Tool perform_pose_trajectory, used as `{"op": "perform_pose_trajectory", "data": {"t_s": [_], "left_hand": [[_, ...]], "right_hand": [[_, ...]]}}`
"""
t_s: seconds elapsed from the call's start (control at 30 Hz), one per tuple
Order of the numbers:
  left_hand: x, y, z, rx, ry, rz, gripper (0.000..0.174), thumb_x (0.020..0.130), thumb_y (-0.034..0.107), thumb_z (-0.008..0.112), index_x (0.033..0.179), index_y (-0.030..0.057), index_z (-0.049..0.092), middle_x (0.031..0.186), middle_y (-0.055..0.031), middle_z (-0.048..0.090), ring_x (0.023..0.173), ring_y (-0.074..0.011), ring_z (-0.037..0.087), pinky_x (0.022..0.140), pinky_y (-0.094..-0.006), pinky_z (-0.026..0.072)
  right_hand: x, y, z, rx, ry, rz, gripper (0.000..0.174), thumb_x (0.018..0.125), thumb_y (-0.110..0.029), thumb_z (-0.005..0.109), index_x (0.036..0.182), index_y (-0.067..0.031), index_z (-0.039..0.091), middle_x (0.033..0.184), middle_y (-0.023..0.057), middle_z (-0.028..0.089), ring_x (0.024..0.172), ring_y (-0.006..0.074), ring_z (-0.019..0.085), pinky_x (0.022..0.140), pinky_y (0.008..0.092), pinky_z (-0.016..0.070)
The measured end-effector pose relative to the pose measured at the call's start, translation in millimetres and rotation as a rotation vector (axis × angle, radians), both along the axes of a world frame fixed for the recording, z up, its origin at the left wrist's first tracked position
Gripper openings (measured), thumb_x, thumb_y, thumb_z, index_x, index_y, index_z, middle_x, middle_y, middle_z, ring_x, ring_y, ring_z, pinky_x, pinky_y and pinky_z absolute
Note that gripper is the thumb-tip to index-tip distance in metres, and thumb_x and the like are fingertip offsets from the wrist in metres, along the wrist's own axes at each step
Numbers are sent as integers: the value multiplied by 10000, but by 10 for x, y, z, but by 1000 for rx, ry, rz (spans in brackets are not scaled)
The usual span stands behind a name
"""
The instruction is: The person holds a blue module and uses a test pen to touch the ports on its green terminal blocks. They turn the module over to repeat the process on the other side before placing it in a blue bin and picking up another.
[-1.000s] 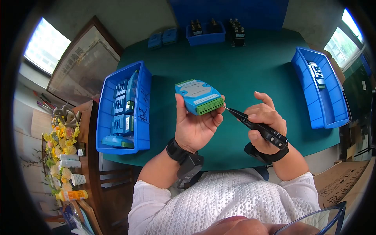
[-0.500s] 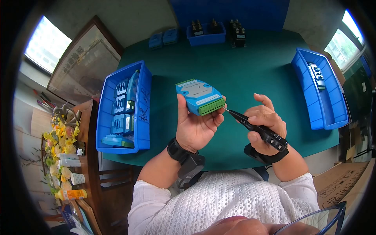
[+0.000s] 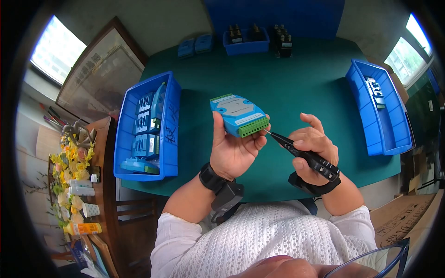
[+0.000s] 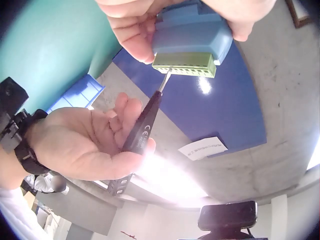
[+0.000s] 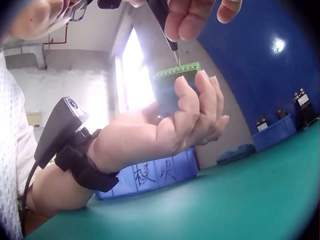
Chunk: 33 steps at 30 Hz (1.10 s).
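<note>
My left hand (image 3: 234,153) holds a blue module (image 3: 236,112) from below, thumb on its left side and fingers under it. The module has a grey label on top and a green terminal block (image 3: 254,126) along its near edge. In my right hand (image 3: 315,148) is a black screwdriver (image 3: 306,155) with a CE mark and small buttons, pinched between thumb and fingers. Its metal tip (image 4: 167,76) meets the row of openings in the green block in the left wrist view. From the right wrist, the screwdriver shaft (image 5: 177,57) points down onto the block's top edge.
A blue bin (image 3: 172,125) with several similar modules stands on the left of the green table (image 3: 296,88). Another blue bin (image 3: 389,125) on the right holds a few parts. At the back sit blue modules (image 3: 194,45), a small bin (image 3: 248,48) and black terminal-topped components (image 3: 283,44).
The left hand and the module have shifted slightly to the right. The screwdriver stays at the right end of the green block, and both hands keep their holds.
</note>
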<state>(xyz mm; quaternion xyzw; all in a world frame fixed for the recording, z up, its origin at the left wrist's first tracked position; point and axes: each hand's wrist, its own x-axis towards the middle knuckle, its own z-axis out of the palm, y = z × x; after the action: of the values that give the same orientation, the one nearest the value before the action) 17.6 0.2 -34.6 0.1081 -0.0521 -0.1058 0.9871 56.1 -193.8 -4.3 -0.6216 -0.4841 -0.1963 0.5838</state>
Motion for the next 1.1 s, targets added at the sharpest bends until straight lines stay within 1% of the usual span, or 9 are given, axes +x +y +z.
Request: {"op": "perform_pose_trajectory", "data": {"t_s": [0.27,0.5,0.6,0.9,1.0,1.1], "left_hand": [[-4,-9,-3,4,-9,-4,733,844,608,445,1290,30,384,1237,-253,454,1069,-356,521,846,-410,510],[6,4,-40,-5,13,5,741,839,616,447,1297,38,377,1250,-245,446,1096,-347,511,840,-400,513],[-9,-33,34,38,24,10,720,835,597,476,1258,21,384,1194,-223,495,1035,-323,547,830,-385,524],[-7,-37,30,50,18,25,714,836,591,480,1258,23,381,1186,-222,501,1034,-327,546,821,-384,528],[-2,-15,-36,-8,22,8,730,839,614,451,1295,48,380,1243,-248,457,1091,-354,521,834,-400,515],[14,0,-52,15,-1,13,726,839,612,452,1292,49,386,1238,-248,464,1087,-357,526,840,-399,511]], "right_hand": [[-4,20,1,-25,-15,-18,244,697,-80,695,906,-48,573,734,80,630,703,220,632,984,471,333],[-21,12,8,1,-3,14,239,697,-74,692,904,-56,573,724,80,628,707,220,635,985,476,331],[-21,26,8,-7,-1,8,240,697,-71,690,905,-59,573,726,75,629,708,217,635,984,475,333],[-28,37,13,-24,-4,-9,242,691,-59,688,904,-61,574,731,71,631,707,213,636,982,475,335],[-29,21,8,-6,-3,3,244,690,-62,690,904,-61,574,730,72,631,706,213,636,981,475,336],[-36,18,5,0,-3,10,244,689,-63,692,903,-60,575,730,74,631,704,214,635,982,476,336]]}}
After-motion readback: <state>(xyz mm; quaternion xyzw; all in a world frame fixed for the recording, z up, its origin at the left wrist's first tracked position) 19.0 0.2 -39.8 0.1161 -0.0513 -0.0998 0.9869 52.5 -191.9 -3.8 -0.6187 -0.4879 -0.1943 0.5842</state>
